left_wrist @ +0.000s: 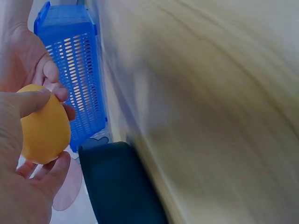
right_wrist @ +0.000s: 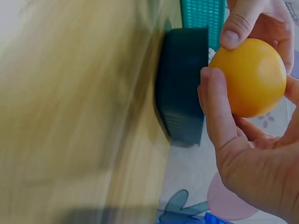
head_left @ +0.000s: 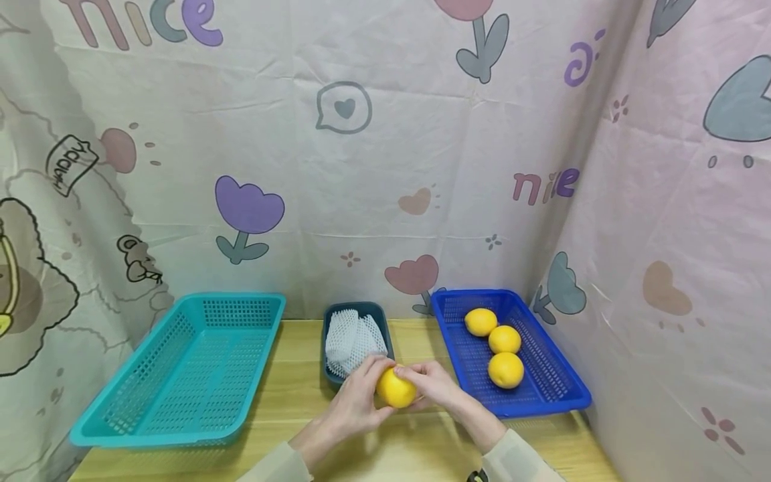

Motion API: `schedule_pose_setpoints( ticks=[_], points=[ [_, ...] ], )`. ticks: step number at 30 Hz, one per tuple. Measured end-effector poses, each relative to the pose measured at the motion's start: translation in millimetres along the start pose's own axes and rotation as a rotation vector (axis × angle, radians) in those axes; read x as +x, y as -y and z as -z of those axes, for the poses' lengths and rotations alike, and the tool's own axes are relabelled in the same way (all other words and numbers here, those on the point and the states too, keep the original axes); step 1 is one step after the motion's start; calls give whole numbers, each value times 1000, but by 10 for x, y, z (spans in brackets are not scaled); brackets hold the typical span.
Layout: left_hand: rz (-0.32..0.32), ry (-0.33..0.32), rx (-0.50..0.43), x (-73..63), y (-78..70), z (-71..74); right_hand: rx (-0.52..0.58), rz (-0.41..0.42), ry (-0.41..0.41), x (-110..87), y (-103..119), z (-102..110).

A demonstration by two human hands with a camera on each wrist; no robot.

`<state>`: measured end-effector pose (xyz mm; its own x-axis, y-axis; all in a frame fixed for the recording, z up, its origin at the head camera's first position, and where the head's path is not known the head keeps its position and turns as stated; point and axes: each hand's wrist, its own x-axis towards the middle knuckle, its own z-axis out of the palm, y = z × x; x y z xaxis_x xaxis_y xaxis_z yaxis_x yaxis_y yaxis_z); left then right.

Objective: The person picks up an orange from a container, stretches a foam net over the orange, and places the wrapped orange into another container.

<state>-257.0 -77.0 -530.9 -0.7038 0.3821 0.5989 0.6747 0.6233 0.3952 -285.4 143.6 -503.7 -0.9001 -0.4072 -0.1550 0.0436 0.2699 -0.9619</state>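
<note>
A yellow lemon [head_left: 397,387] is held up between both hands in front of the small dark bin. My left hand [head_left: 360,395] grips it from the left, thumb on one side and fingers on the other, as the left wrist view shows. From the right, my right hand [head_left: 432,385] holds the same lemon [right_wrist: 252,78] with fingers bent along its side. White foam net sleeves [head_left: 354,340] lie in the dark teal bin [head_left: 328,375] just beyond the hands. No sleeve covers the held lemon.
On the left of the wooden table [head_left: 289,402] stands a turquoise basket [head_left: 162,438] with nothing in it. A blue basket [head_left: 542,407] on the right holds three lemons [head_left: 504,340]. Behind everything hangs a printed cloth [head_left: 361,174], with more cloth at both sides.
</note>
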Motion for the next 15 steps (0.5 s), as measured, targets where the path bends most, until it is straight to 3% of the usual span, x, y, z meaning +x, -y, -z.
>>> schedule_pose_setpoints(
  ticks=[3, 7, 12, 15],
  points=[
    [17, 1, -6, -56, 37, 15, 26, -14, 1, 21, -30, -59],
    [88, 5, -27, -118, 60, 57, 47, -22, -19, 39, -58, -134],
    [265, 41, -163, -155, 80, 120, 106, -6, -24, 55, -78, -202],
    [371, 77, -290, -161, 91, 169, 143, 5, -30, 65, -87, -225]
  ],
)
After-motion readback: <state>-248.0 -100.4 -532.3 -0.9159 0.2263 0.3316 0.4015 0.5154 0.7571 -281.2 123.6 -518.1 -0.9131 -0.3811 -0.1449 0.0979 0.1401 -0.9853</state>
